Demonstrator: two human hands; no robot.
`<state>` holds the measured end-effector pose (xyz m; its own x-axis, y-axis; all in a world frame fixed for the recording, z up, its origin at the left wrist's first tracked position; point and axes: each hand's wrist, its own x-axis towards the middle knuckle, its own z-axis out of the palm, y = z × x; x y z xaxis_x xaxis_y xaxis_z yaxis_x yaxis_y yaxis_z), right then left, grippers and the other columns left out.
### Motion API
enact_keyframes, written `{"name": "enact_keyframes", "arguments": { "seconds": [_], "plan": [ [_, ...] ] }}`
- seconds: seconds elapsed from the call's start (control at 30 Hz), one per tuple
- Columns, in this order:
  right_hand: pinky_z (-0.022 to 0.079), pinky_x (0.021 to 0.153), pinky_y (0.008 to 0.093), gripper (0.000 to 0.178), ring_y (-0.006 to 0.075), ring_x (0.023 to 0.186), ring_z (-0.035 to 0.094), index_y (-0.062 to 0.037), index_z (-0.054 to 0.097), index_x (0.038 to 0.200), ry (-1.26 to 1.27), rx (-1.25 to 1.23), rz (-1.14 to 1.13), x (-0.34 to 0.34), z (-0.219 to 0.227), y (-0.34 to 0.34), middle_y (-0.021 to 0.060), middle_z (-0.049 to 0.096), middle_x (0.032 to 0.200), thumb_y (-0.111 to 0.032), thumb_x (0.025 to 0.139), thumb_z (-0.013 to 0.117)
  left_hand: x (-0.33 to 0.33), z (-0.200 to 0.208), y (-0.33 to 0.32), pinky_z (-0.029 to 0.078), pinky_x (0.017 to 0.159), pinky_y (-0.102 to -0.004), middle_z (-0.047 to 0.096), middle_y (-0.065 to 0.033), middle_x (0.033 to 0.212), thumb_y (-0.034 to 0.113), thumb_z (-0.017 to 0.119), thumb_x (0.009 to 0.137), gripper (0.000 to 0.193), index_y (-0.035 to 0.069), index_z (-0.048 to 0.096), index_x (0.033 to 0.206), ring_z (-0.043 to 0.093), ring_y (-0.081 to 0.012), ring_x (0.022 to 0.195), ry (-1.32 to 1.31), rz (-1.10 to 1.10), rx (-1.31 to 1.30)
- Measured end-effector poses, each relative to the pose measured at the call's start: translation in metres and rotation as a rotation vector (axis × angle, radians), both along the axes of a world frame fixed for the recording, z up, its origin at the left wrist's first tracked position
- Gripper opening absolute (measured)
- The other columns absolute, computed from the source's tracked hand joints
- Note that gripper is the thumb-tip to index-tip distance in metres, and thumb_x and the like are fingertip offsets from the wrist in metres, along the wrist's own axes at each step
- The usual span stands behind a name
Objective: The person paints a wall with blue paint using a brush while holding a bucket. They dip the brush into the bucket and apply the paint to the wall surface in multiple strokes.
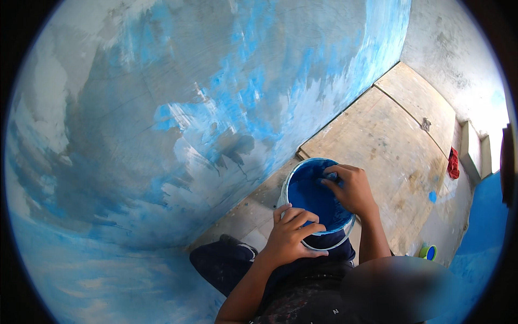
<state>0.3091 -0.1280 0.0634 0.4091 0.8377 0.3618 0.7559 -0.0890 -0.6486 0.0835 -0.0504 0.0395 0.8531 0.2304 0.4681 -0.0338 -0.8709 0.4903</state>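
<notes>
A light-coloured bucket [284, 193] with blue paint [311, 201] inside sits in front of me, its inner wall smeared blue and its wire handle hanging down on the near side. My left hand [293, 233] is closed on the near rim, fingers over the edge and thumb below along the outside. My right hand [352, 188] reaches over the right rim, its fingers curled toward the thumb inside the bucket above the paint. Blue shows at those fingertips; whether they pinch something small I cannot make out.
A grey wall [156, 116] with patchy blue and white strokes rises on the left. Pale boards [372, 140] lie on the floor beyond the bucket. A red cloth [453, 163] lies far right, and a small green-rimmed tub [428, 252] with blue inside stands near right.
</notes>
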Motion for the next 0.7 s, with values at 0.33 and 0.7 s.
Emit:
{"name": "enact_keyframes", "arguments": {
  "seconds": [0.33,0.7],
  "plan": [
    [0.058,0.079,0.0394,0.020,0.0340,0.086,0.076,-0.0002,0.077,0.105,0.088,0.024,-0.027,0.000,0.004,-0.003,0.0183,0.077,0.099,-0.007,0.087,0.081,0.005,-0.006,-0.004,0.027,0.118,-0.0516,0.064,0.0037,0.113,0.062,0.089,0.069,0.053,0.022,0.078,0.102,0.055,-0.0198,0.120,-0.043,0.009,0.010],
    [0.057,0.081,0.0400,0.023,0.0359,0.086,0.073,-0.0030,0.077,0.105,0.004,0.222,0.097,0.000,-0.005,-0.006,0.0163,0.075,0.101,-0.001,0.083,0.081,0.001,-0.010,-0.006,0.029,0.115,-0.0535,0.064,0.0054,0.110,0.061,0.092,0.064,0.052,0.023,0.079,0.096,0.056,-0.0198,0.116,-0.080,0.058,0.019]
  ]
}}
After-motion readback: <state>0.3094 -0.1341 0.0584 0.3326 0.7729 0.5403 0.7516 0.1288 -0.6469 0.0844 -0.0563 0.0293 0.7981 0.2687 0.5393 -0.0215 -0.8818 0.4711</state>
